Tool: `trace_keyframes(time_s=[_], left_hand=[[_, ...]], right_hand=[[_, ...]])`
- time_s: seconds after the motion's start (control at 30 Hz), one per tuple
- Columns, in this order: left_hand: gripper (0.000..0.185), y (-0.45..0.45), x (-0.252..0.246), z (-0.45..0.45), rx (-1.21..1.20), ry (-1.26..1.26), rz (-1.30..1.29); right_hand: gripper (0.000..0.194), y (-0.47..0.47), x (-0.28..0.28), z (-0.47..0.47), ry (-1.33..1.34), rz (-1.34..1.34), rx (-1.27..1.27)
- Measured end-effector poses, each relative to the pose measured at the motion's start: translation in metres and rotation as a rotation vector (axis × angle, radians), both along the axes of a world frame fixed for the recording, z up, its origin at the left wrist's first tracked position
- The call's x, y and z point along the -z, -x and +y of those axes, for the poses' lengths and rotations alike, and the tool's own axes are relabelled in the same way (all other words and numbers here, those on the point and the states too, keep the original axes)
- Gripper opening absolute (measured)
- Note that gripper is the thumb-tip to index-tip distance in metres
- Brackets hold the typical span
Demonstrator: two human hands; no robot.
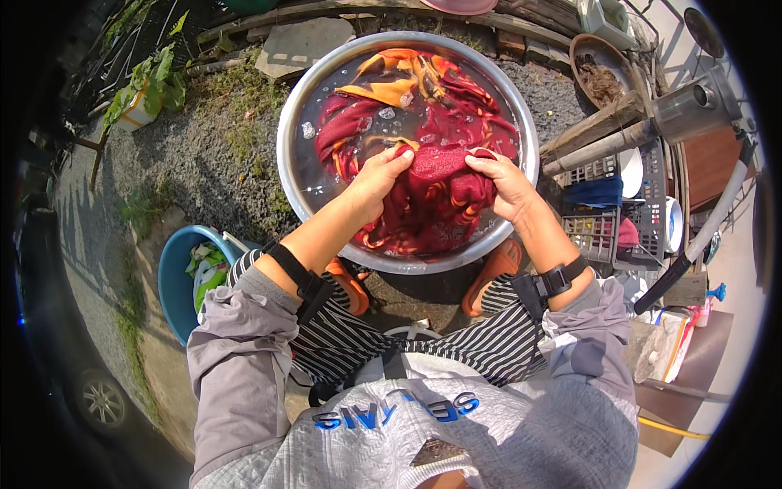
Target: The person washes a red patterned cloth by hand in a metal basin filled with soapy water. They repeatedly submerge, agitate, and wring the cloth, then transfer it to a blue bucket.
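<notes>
Before me stands a wide round metal basin [287, 150] with dark water and some suds in it. A dark red cloth with orange and yellow patterned parts [440, 160] lies soaking there, partly under water. My left hand [385, 177] pinches one edge of its red part between thumb and fingers. Opposite it, my right hand [504, 180] grips the same cloth, so a short stretch spans between both hands above the water. The fingers beneath the fabric are mostly hidden. Farther off in the basin, a yellow-orange portion [382, 91] rises above the surface.
A blue bucket [174, 287] holding green and white cloth stands at my left. On my right are grey plastic crates [641, 226], a metal pump-like fixture [690, 107] and a hose [721, 220]. Behind the basin lie a flat stone slab [302, 46] and a brown bowl [602, 70].
</notes>
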State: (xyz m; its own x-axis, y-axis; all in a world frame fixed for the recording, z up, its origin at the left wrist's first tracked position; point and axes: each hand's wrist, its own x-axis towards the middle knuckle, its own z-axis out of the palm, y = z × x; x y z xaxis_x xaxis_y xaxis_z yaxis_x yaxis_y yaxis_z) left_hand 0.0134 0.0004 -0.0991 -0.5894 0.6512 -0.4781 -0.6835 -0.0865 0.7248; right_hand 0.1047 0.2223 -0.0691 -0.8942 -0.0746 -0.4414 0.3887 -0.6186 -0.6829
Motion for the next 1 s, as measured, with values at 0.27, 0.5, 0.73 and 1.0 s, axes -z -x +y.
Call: trace_keyframes(time_s=[0.27, 0.5, 0.73, 1.0], left_hand=[[0.042, -0.011, -0.02, 0.001, 0.117, -0.085, -0.066], [0.04, -0.015, -0.026, 0.002, 0.074, -0.28, -0.14], [0.038, -0.015, -0.028, 0.001, 0.014, -0.296, -0.228], [0.057, -0.021, -0.017, 0.006, 0.164, -0.394, -0.075]], right_hand=[[0.013, 0.001, -0.005, -0.001, -0.035, 0.056, 0.032], [0.01, 0.003, -0.011, -0.015, -0.099, 0.073, 0.021], [0.012, 0.002, -0.012, -0.02, -0.097, 0.093, 0.075], [0.025, -0.001, -0.009, -0.031, -0.144, 0.165, -0.053]])
